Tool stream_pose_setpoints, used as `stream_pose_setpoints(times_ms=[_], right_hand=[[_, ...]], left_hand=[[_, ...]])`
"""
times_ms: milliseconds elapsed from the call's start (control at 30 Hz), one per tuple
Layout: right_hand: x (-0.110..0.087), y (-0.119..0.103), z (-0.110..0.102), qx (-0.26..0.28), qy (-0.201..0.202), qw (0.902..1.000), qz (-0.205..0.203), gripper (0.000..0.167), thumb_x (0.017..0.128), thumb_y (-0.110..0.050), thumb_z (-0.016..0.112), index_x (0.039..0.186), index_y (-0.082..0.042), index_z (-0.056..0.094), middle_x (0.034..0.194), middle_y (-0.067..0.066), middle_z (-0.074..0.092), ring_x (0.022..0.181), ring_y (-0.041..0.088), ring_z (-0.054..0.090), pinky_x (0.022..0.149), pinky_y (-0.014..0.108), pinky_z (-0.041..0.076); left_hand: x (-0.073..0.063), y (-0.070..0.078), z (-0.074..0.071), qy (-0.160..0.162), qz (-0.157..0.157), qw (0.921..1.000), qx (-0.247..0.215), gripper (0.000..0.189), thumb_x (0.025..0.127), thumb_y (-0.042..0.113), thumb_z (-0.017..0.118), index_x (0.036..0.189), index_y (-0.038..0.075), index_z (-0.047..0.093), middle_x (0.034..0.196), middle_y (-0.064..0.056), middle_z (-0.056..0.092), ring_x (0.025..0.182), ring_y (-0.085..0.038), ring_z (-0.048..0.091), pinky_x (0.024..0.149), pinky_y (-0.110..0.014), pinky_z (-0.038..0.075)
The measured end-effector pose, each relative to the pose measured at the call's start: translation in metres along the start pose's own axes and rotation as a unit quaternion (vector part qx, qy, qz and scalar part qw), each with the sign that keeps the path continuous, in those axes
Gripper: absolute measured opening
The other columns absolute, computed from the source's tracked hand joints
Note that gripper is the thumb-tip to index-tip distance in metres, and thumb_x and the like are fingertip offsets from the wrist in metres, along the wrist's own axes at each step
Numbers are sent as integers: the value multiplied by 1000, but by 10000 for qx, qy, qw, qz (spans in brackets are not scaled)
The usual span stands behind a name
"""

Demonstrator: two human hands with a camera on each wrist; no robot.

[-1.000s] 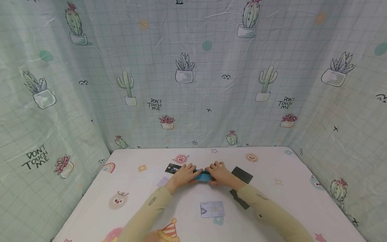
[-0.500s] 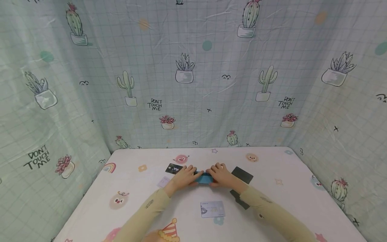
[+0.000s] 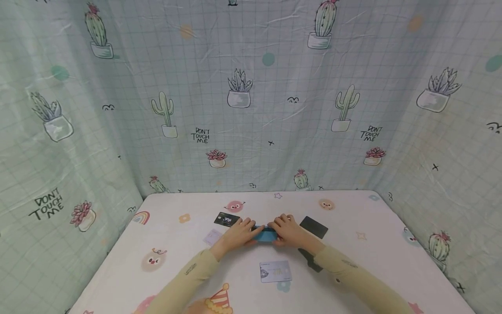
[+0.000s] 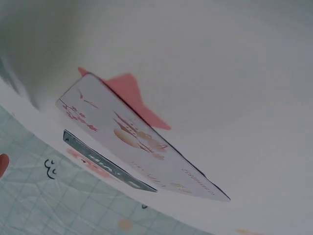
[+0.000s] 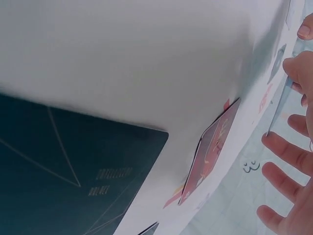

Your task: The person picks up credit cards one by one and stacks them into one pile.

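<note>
Both hands hold a blue card [image 3: 266, 235] with a dark band along its far edge, in the middle of the table in the head view. My left hand [image 3: 237, 234] pinches its left end, and my right hand [image 3: 287, 232] pinches its right end. In the right wrist view the card [image 5: 280, 105] is a thin edge between the thumb and a fingertip of my right hand [image 5: 298, 161], whose other fingers are spread. Only a fingertip [image 4: 3, 164] shows at the edge of the left wrist view.
Beside the left hand lie a black VIP card [image 3: 226, 219] and a pale card [image 3: 212, 236]. Two dark cards, one upper [image 3: 313, 227] and one lower [image 3: 312, 261], lie by the right arm. A silver card [image 3: 275, 271] lies nearer. A red card [image 5: 209, 154] shows in the right wrist view.
Both hands and the blue card have shifted slightly toward the person. The blue card's face shows a little differently, and the cards on the table have stayed put.
</note>
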State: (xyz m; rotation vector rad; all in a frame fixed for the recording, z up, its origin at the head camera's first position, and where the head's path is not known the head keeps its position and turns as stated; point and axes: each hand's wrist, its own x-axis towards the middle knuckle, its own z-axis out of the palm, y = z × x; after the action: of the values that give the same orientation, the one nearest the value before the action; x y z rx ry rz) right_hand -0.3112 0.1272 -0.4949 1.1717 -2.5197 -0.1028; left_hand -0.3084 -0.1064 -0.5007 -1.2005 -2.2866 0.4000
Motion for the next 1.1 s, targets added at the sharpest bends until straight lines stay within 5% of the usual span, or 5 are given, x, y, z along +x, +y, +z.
stream_pose_setpoints(times_ms=[767, 1100], right_hand=[[-11, -9, -8, 490, -92, 9987, 41, 56, 76, -46, 63, 119, -14, 50, 104, 1, 52, 95, 20, 40, 82, 43, 33], [-18, -12, -9, 701, 196, 9973, -49, 55, 73, -42, 66, 117, -12, 51, 101, 2, 51, 91, 19, 39, 81, 45, 33]], left_hand=[[-10, 11, -5, 44, 0, 10000, -41, 49, 87, 46, 49, 130, 25, 44, 101, 0, 53, 88, -15, 48, 69, -29, 42], [-15, 18, -10, 114, -8, 9996, -248, 49, 87, 45, 48, 132, 25, 42, 102, 0, 53, 89, -14, 48, 72, -28, 43]])
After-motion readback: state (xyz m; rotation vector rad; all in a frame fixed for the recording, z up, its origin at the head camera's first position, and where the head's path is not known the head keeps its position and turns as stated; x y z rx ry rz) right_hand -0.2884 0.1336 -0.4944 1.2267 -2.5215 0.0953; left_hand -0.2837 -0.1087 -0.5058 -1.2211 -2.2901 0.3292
